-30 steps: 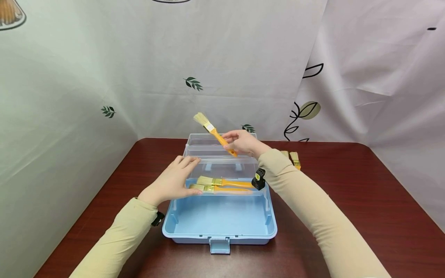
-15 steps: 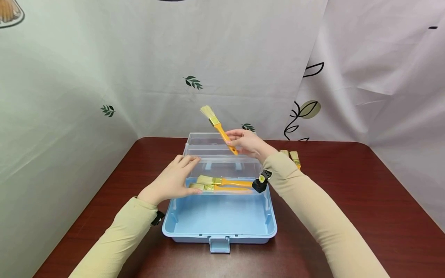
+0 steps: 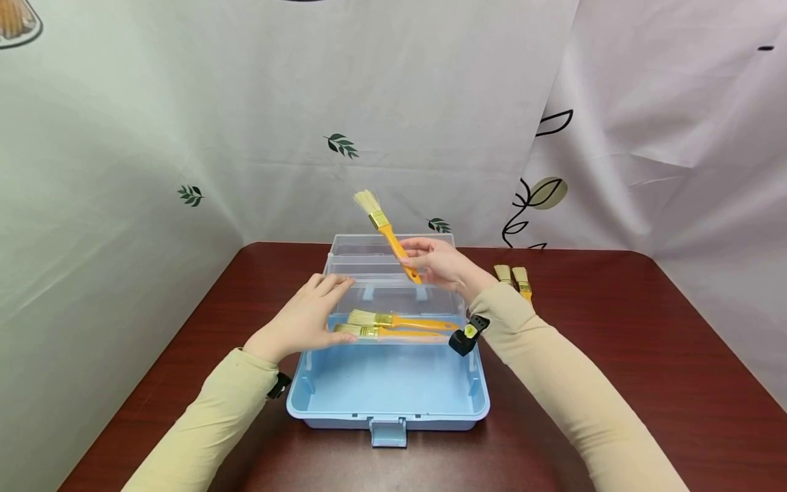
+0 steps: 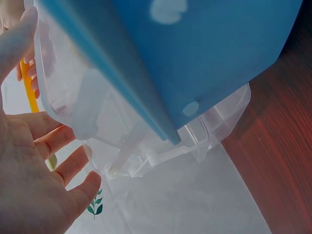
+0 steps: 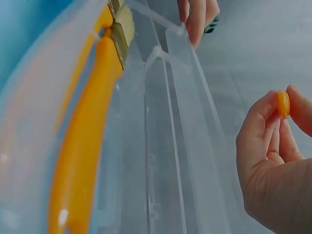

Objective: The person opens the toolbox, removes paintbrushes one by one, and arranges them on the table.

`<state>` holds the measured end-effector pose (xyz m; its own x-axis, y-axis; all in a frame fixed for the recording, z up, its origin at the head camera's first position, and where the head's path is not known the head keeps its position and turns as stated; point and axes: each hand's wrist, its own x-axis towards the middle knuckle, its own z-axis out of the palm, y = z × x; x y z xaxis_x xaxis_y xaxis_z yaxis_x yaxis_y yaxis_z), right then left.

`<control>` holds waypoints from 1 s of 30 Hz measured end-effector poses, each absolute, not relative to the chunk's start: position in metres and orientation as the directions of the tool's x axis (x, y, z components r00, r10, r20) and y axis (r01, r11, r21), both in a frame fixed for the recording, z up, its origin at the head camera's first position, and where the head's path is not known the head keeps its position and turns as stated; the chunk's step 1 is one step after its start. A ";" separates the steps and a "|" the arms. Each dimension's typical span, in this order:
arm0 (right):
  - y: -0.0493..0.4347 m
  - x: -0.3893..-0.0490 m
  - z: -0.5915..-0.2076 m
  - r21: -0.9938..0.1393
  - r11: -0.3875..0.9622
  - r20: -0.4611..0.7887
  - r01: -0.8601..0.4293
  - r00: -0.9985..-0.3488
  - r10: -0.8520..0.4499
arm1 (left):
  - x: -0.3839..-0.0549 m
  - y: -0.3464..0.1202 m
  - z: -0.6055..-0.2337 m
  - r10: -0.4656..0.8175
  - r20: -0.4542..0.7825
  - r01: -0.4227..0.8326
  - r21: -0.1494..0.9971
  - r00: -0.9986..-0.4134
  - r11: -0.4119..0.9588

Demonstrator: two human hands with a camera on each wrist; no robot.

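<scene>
My right hand [image 3: 439, 263] pinches the orange handle of a flat paintbrush [image 3: 393, 239] between thumb and fingers, its pale bristles pointing up and left. The brush is in the air above the opened toolbox [image 3: 393, 379], a light blue case with clear tiers. Two more paintbrushes [image 3: 421, 324] lie side by side in the clear front tray [image 3: 458, 341]; in the right wrist view the orange handle [image 5: 85, 131] of one looms large. At the tray's left end my left hand [image 3: 301, 321] holds on, thumb at the front rim and fingers spread behind, as the left wrist view shows.
Two further paintbrushes [image 3: 522, 281] lie on the dark red table [image 3: 615, 328] to the right, partly hidden by the right sleeve. Clear upper tiers [image 3: 353, 244] rise at the back of the box. Its latch [image 3: 389, 433] hangs down in front. A pale cloth [image 3: 277, 137] backs the table.
The brush in my right hand has turned more upright and shifted a little right, rising then sinking slightly. The right forearm has drawn to the right. My left hand stays put.
</scene>
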<state>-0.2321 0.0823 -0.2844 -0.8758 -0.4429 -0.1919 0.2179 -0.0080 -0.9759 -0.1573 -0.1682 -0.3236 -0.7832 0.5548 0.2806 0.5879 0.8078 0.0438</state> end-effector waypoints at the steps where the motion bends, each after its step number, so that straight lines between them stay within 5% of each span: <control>1: 0.083 -0.231 -0.285 -0.976 -0.012 -0.191 0.219 -0.876 -0.444 | -0.158 -0.168 -0.324 0.556 0.282 0.589 0.043 -0.782 0.807; 30: 0.117 -0.199 -0.309 -0.976 -0.107 -0.118 0.187 -0.880 -0.460 | -0.158 -0.167 -0.323 0.547 0.274 0.578 0.046 -0.791 0.814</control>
